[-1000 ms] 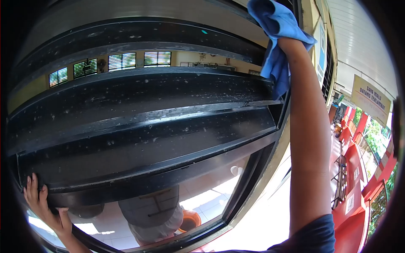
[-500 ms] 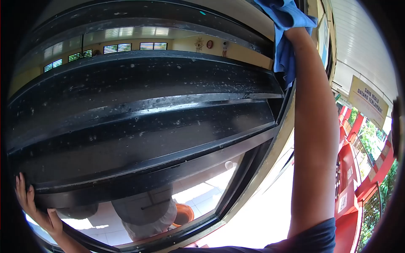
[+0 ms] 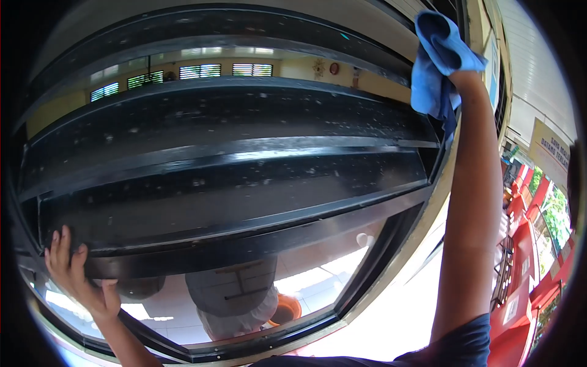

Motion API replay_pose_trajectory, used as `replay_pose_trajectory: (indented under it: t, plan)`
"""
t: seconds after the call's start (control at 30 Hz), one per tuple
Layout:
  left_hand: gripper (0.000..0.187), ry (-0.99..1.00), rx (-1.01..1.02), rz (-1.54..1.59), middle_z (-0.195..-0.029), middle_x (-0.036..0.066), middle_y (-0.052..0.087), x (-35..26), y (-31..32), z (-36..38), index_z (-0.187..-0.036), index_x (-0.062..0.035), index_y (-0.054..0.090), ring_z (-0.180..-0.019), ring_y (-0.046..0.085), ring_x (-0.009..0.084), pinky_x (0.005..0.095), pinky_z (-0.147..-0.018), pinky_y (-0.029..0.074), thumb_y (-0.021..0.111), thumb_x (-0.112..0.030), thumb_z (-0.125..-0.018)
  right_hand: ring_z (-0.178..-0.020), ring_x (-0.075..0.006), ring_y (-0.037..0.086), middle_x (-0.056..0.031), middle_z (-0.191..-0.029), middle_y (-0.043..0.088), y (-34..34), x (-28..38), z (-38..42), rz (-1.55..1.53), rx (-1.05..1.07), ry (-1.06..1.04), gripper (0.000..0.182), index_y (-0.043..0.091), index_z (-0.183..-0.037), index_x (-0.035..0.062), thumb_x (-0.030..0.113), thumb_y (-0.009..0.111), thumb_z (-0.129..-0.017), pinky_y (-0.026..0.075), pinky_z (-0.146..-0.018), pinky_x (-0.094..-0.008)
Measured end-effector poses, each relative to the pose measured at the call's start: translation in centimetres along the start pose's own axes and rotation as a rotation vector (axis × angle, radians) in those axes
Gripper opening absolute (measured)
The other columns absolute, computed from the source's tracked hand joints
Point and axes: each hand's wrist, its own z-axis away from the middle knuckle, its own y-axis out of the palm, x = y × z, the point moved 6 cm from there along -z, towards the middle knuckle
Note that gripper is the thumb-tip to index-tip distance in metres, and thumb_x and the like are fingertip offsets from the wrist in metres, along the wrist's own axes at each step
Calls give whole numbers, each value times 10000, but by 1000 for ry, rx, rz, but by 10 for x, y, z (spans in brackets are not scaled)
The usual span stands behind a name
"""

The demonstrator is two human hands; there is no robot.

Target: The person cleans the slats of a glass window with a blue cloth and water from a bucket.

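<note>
Dark louvered slats (image 3: pixel 244 183) of a window fill the middle of the view, dotted with white specks. At the lower left, my left hand (image 3: pixel 79 275) rests open, fingers apart, against the end of the lowest slat and the frame. My right arm reaches up to the top right, where a blue cloth (image 3: pixel 437 67) covers my right hand (image 3: pixel 461 76); its fingers are hidden under the folds. The cloth lies at the right end of the upper slats, by the window frame (image 3: pixel 428 196).
Below the slats, a glass pane (image 3: pixel 244 306) reflects a person and an orange bucket (image 3: pixel 286 309). A yellowish sign (image 3: pixel 549 147) hangs at the right, above red railings (image 3: pixel 520 263). Shuttered windows (image 3: pixel 200 71) show through the slats.
The window and both hands appear further right in view. The blue cloth has changed shape, its folds now bunched around an opening. My left hand shows more fully, still against the lower slat.
</note>
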Motion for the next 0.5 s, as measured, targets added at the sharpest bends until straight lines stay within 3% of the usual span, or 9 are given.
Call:
replay_pose_trajectory:
  t: [0.07, 0.17, 0.23, 0.27, 0.3, 0.4, 0.47, 0.5]
  plan:
    - [574, -16, -24, 4, -1415, 210, 539, -6, -3, -4, -1262, -94, 549, -1351, 457, 408, 583, -1141, 226, 393, -572, -986, -1208, -338, 580, -178, -1305, 607, 6, 32, 6, 6, -198, 60, 597, 512, -1389, 96, 434, 634, -912, 440, -1029, -356]
    - [532, -4, -66, 12, -1375, 196, 568, -13, -5, -9, -1223, -114, 557, -1316, 489, 394, 578, -1124, 247, 401, -563, -984, -1189, -317, 588, -172, -1245, 623, 30, -11, -8, 18, -253, 11, 533, 543, -1342, 76, 326, 679, -892, 449, -1009, -348]
    - [507, 13, -87, -7, -1345, 184, 587, -14, -5, -10, -1196, -128, 565, -1293, 508, 382, 573, -1113, 262, 405, -559, -984, -1109, -276, 616, -139, -1159, 651, -1, 78, -7, -78, -69, 93, 483, 582, -1292, 72, 293, 688, -876, 474, -961, -321]
    - [486, -4, -115, 10, -1313, 155, 607, -15, -6, -13, -1135, -161, 605, -1264, 527, 361, 563, -1108, 270, 391, -573, -993, -1073, -254, 621, -117, -1129, 659, 0, 70, -6, -174, -235, -80, 436, 592, -1272, 68, 252, 668, -885, 481, -941, -317]
    - [481, -24, -139, 24, -1282, 126, 628, -16, -8, -15, -1073, -194, 644, -1235, 547, 340, 554, -1102, 279, 376, -587, -1003, -1114, -242, 606, -116, -1171, 648, -5, 93, -8, -157, -272, -183, 419, 585, -1291, 56, 202, 636, -902, 473, -963, -316]
    - [471, -64, -136, 81, -1278, 70, 634, -14, -10, -16, -1068, -245, 690, -1239, 544, 302, 535, -1103, 273, 412, -615, -984, -1238, -206, 561, -113, -1294, 615, -36, 209, -20, -41, -366, -547, 396, 562, -1347, 20, 51, 540, -952, 450, -1027, -312]
    - [468, -71, -140, 105, -1278, 58, 635, -13, -11, -16, -1079, -256, 695, -1238, 543, 287, 524, -1109, 266, 428, -625, -972, -1205, -243, 569, -133, -1256, 623, -47, 283, -34, -141, -375, -637, 380, 572, -1335, 36, 120, 551, -964, 457, -1000, -328]
    - [469, -62, -148, 113, -1272, 64, 636, -12, -10, -16, -1078, -248, 689, -1232, 544, 289, 523, -1111, 263, 435, -627, -967, -1128, -270, 599, -137, -1177, 649, -48, 306, -52, -419, -323, -609, 369, 592, -1306, 54, 194, 574, -965, 475, -950, -340]
